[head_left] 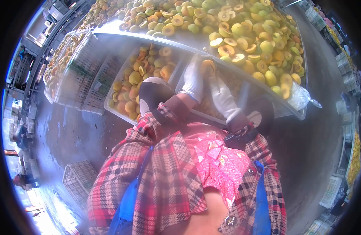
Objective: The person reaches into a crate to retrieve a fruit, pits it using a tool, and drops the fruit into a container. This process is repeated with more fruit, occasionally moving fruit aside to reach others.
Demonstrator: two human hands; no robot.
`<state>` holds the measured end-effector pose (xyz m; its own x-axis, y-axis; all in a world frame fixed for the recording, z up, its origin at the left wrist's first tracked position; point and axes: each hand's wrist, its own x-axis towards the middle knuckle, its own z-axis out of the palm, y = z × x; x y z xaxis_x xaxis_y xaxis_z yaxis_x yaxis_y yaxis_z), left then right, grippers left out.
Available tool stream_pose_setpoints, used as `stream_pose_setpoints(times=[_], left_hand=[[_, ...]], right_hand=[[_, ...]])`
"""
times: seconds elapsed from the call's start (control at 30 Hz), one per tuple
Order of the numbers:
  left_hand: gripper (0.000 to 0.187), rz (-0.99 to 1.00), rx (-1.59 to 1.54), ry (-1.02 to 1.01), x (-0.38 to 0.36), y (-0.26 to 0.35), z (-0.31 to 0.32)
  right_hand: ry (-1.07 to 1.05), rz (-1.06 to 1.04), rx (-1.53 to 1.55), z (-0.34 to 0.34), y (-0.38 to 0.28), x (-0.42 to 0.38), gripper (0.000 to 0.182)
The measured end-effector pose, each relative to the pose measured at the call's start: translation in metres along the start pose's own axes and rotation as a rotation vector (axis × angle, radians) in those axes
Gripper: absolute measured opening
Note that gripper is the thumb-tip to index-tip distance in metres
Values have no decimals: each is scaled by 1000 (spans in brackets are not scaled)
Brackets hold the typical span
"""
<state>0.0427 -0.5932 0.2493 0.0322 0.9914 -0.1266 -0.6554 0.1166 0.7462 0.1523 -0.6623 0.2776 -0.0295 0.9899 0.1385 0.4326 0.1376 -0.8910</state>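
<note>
My left hand (pixel 193 78), in a white glove, is at the edge of a large table-like tray (pixel 149 38). My right hand (pixel 221 93), also gloved in white, is just to its right. Between the fingertips of both hands is an orange-yellow peach half (pixel 208 67), its cut side partly showing. The fingers of both hands look closed about it, though haze blurs them. Beyond the rim lies a heap of cut peaches (pixel 266 47), some showing stones or hollows. Below my hands is a bin (pixel 211 115) with brownish contents, hard to make out.
Left of my hands, a crate of peaches (pixel 129 92) stands below the tray rim. Farther left is a white slatted crate (pixel 76 78). A clear plastic bag (pixel 300 96) rests at the tray's right corner. Another crate (pixel 79 178) is on the wet floor behind left.
</note>
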Motion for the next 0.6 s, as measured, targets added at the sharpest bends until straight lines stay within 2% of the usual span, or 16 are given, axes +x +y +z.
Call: stream_pose_setpoints(times=[0.03, 0.17, 0.27, 0.33, 0.4, 0.43, 0.47, 0.5, 0.53, 0.57, 0.6], left_hand=[[41, 84, 56, 19, -1, -1, 1], [39, 146, 245, -12, -9, 4, -5], [38, 119, 264, -55, -11, 8, -6], [38, -81, 53, -23, -8, 13, -5], [39, -60, 81, -10, -4, 12, -6], [39, -40, 109, 3, -3, 11, -7], [39, -40, 111, 4, -4, 11, -7], [39, 115, 349, -2, -8, 11, -8], [38, 272, 587, -10, -11, 13, -8], [38, 274, 589, -12, -10, 16, -7], [37, 121, 386, -22, -9, 20, -6]], right_hand=[[0, 3, 1, 0, -1, 0, 43], [-60, 32, 113, 4, 5, -1, 44], [-37, 64, 121, 10, 4, -4, 46], [-1, 64, 114, 9, -2, -4, 47], [-117, 206, 50, 5, -8, -5, 49], [-119, 206, 52, 7, 2, -3, 49], [-122, 78, 137, 12, 15, -1, 50], [-125, -49, 222, 14, 28, -2, 51], [-125, -46, 225, 12, 25, -4, 51], [-188, 58, 259, 7, 21, -6, 50], [-251, 162, 293, 4, 18, -7, 49]])
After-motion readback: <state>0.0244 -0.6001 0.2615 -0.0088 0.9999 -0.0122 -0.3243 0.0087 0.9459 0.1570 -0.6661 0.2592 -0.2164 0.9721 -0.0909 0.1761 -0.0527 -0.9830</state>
